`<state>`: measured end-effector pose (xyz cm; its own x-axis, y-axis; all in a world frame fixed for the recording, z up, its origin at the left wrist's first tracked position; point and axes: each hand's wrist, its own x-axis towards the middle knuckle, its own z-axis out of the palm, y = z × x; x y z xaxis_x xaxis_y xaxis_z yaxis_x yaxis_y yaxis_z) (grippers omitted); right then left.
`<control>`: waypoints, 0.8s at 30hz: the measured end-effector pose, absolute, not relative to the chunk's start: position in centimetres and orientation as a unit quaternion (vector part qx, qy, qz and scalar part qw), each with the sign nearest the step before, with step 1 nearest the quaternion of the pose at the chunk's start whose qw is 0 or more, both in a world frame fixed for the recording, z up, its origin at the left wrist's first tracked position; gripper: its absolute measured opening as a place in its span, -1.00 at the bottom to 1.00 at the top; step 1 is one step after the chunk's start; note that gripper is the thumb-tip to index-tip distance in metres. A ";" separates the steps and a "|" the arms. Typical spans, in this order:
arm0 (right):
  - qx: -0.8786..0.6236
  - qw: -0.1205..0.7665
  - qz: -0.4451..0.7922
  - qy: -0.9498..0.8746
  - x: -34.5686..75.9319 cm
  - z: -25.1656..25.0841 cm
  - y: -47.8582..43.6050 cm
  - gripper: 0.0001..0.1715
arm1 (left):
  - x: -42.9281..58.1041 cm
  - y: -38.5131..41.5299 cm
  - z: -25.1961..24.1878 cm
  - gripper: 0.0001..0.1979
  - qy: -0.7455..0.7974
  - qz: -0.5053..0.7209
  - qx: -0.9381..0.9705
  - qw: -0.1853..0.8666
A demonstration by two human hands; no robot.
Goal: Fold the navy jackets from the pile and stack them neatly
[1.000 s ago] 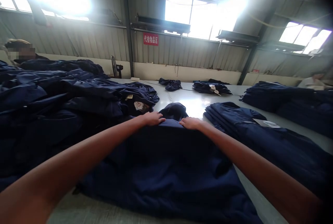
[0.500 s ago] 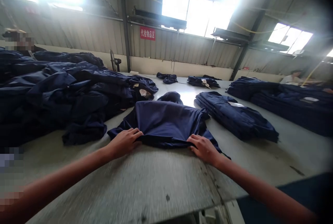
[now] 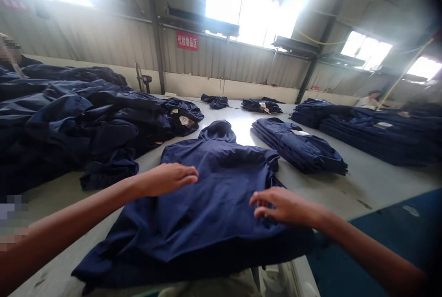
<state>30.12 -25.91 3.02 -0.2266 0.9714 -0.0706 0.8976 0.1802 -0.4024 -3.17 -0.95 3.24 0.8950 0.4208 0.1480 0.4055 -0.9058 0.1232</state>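
A navy hooded jacket (image 3: pixel 207 195) lies spread on the table in front of me. Its hood (image 3: pixel 218 131) points away, and its lower hem reaches the near table edge. Over the jacket's left side is my left hand (image 3: pixel 174 178), fingers stretched forward and nothing in them. My right hand (image 3: pixel 274 204) is over the jacket's right side, fingers loosely curved and apart, also without a hold. Whether either hand's fingertips touch the cloth I cannot tell.
A large loose heap of navy garments (image 3: pixel 79 117) covers the left. Folded navy garments (image 3: pixel 300 145) are stacked at right, with a longer stack (image 3: pixel 380 131) behind. Smaller bundles (image 3: pixel 262 106) lie farther back on the pale table (image 3: pixel 362 186). People sit or stand at both far sides.
Earlier both hands gripped the jacket's bunched hem farther away. Now the jacket is drawn out toward me and lies flat, with its hood uncovered. Both hands have let go of it.
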 end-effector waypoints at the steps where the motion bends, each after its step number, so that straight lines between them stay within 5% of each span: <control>1: -0.619 0.114 0.155 -0.761 30.6 3.3 -23.6 -0.65 | -1.2 0.6 3.4 -0.52 0.205 0.079 0.974 0.055; 5: -0.696 0.110 0.024 -0.709 33.3 3.6 -12.3 -0.45 | 5.9 8.5 2.5 -0.45 0.273 0.076 0.959 0.026; 13: -0.810 0.027 0.070 -0.582 37.2 -4.7 -2.1 -0.07 | 9.4 15.3 -4.7 -0.32 0.377 -0.010 0.925 0.044; 18: -0.810 0.041 -0.002 -0.584 38.7 -8.6 -0.7 -0.08 | 9.5 16.8 -7.6 -0.23 0.400 0.024 0.915 0.049; 24: -0.824 0.030 0.054 -0.563 40.3 -4.5 5.2 -0.21 | 12.7 20.3 -4.4 -0.23 0.423 -0.024 0.903 0.068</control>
<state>40.26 5.25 -4.50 0.3592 0.9316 -0.0546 0.9251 -0.3632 -0.1107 12.70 20.26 -4.43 0.6416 0.7604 -0.1007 0.7669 -0.6335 0.1029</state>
